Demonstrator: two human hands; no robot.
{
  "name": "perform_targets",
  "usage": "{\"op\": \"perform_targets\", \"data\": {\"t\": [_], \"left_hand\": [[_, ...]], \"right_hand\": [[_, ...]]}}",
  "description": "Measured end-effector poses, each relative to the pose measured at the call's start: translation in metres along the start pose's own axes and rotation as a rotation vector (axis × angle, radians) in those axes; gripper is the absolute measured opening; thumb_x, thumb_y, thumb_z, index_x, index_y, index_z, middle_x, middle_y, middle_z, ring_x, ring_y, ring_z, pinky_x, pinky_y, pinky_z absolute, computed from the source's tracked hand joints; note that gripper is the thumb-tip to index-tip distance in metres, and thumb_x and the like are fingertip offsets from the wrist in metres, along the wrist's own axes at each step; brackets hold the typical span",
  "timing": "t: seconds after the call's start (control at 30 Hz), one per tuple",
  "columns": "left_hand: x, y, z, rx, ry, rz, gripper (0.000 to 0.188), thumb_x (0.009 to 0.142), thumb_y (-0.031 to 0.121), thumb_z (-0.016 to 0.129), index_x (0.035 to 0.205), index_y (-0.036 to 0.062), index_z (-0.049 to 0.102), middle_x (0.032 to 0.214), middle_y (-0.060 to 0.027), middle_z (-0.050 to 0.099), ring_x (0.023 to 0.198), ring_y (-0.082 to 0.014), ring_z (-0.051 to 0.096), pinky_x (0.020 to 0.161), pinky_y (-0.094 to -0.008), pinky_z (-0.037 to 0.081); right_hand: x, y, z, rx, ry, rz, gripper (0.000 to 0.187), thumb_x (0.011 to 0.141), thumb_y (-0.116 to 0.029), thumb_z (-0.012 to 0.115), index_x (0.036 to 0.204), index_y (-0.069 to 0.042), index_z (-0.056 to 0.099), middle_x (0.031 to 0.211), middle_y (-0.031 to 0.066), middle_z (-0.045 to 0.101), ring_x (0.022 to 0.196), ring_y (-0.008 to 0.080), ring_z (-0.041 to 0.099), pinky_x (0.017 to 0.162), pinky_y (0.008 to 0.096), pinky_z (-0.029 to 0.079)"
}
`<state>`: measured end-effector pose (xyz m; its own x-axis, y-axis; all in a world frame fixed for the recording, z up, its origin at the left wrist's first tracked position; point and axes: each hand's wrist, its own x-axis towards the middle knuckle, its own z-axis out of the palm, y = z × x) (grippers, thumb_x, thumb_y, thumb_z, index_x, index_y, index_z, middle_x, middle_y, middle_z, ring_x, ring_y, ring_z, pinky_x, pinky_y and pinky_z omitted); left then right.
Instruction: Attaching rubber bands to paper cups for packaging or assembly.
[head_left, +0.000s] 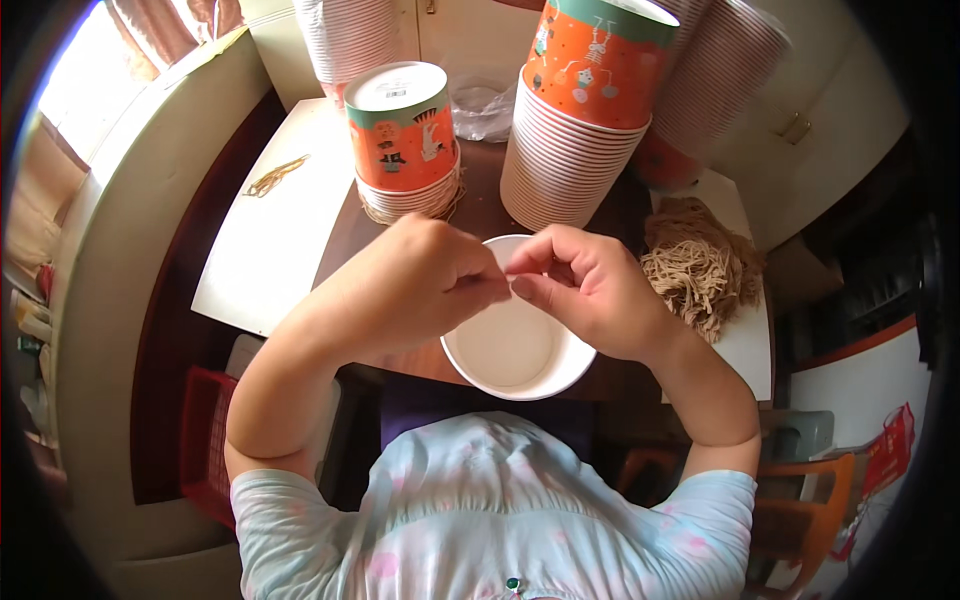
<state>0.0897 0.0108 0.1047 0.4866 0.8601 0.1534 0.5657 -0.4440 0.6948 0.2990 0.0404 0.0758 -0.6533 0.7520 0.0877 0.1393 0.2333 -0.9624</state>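
Left grip [435, 268] and right grip [588, 292] nearly meeting, thumb and fingers pressed together on each; cannot tell what, if anything, is pinched. White bucket [510, 350] beneath both, mouth up, mostly showing toward six o'clock. Tan strand heap [703, 275] at three o'clock. Tall bucket stack [572, 160] at one, short bucket stack [403, 150] at eleven.

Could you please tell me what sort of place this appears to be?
Probably a room in a home used as a small workspace: there are a curtain, a wooden chair, and stacked paper tubs on a table.
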Motion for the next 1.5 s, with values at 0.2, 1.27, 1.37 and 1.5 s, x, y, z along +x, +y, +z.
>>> {"op": "perform_targets", "data": {"t": [0.2, 1.27, 1.37, 1.5], "left_hand": [[-0.018, -0.031, 0.010, -0.078, -0.023, -0.075, 0.012, 0.083, 0.007, 0.067, 0.092, 0.0006, 0.071, 0.073, -0.0042, 0.067, 0.064, -0.0078, 0.061, 0.057, -0.0245, 0.048], [-0.032, -0.078, 0.061, -0.265, 0.238, -0.262, 0.019, 0.082, 0.002, 0.063, 0.101, -0.0026, 0.067, 0.084, -0.0126, 0.067, 0.068, -0.0179, 0.063, 0.066, -0.0286, 0.050], [-0.030, -0.078, 0.071, -0.116, 0.339, -0.113, 0.013, 0.077, 0.002, 0.062, 0.089, -0.0016, 0.065, 0.081, -0.0175, 0.065, 0.075, -0.0349, 0.064, 0.067, -0.0380, 0.052], [-0.019, -0.073, 0.099, -0.007, 0.508, -0.118, 0.006, 0.075, 0.006, 0.064, 0.080, 0.0013, 0.062, 0.075, -0.0167, 0.063, 0.067, -0.0346, 0.063, 0.061, -0.0389, 0.051]], "right_hand": [[0.009, 0.028, 0.019, -0.436, 0.101, -0.368, 0.009, 0.080, -0.003, 0.067, 0.088, -0.002, 0.064, 0.076, 0.0086, 0.064, 0.066, 0.0165, 0.062, 0.060, 0.0274, 0.049], [0.036, 0.060, 0.036, -0.325, 0.014, 0.158, 0.010, 0.083, -0.009, 0.060, 0.084, 0.000, 0.064, 0.074, 0.0072, 0.064, 0.069, 0.0124, 0.060, 0.063, 0.0291, 0.048], [0.035, 0.056, 0.034, -0.314, -0.023, 0.148, 0.010, 0.084, -0.008, 0.059, 0.086, 0.000, 0.065, 0.075, 0.0080, 0.065, 0.071, 0.0130, 0.061, 0.065, 0.0294, 0.049], [0.032, 0.054, 0.021, -0.347, -0.045, 0.171, 0.011, 0.084, -0.009, 0.060, 0.087, 0.001, 0.065, 0.078, 0.0092, 0.067, 0.074, 0.0133, 0.062, 0.066, 0.0291, 0.049]]}}
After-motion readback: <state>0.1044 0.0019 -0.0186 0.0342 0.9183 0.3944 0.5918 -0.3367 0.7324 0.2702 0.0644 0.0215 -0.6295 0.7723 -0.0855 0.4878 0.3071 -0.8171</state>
